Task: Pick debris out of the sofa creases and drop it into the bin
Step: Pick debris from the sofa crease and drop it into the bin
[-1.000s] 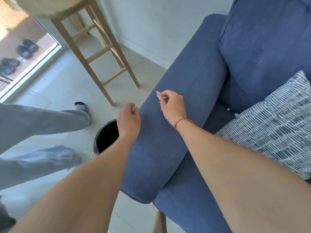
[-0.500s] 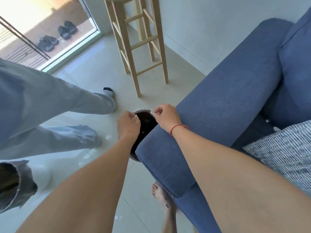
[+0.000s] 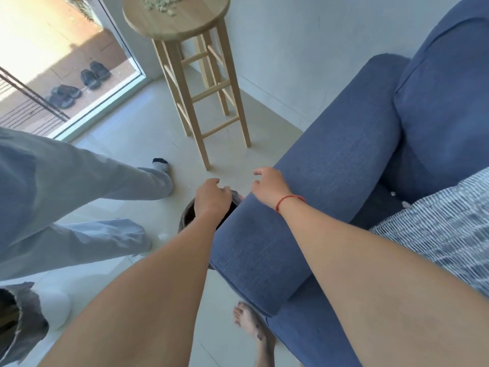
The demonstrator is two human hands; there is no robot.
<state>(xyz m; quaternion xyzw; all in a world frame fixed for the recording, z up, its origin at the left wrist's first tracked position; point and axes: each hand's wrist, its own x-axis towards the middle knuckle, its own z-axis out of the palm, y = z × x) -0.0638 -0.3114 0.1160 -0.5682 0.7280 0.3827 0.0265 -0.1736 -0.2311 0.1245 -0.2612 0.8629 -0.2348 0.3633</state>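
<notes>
Now the bin (image 3: 186,217), a dark round one with a liner at its rim, stands on the pale tiled floor (image 3: 127,144) tight against the outer side of the blue sofa's armrest (image 3: 317,197), and most of its mouth is hidden under the left hand (image 3: 211,198). That hand hangs right over the opening, palm down, its grip loosely spread with the fingers (image 3: 226,191) slack and nothing seen between them. Just to its right the right hand (image 3: 268,185) hovers over the front end of the armrest, grip wide, fingers curled and apart, empty as far as can be seen; a red string bracelet (image 3: 288,201) circles its wrist. Farther right of that hand, down in the crease between seat and armrest, a few small white scraps of debris (image 3: 393,193) lie beside a blue-and-white patterned cushion (image 3: 444,234). Beyond both hands a tall wooden stool (image 3: 185,27) stands on the floor, small pale bits scattered on its round seat. Left of the left hand are another person's legs in light grey trousers (image 3: 66,186) with a sock (image 3: 161,164) showing. Below the hands a bare foot (image 3: 248,324) rests on the floor beside the sofa base
</notes>
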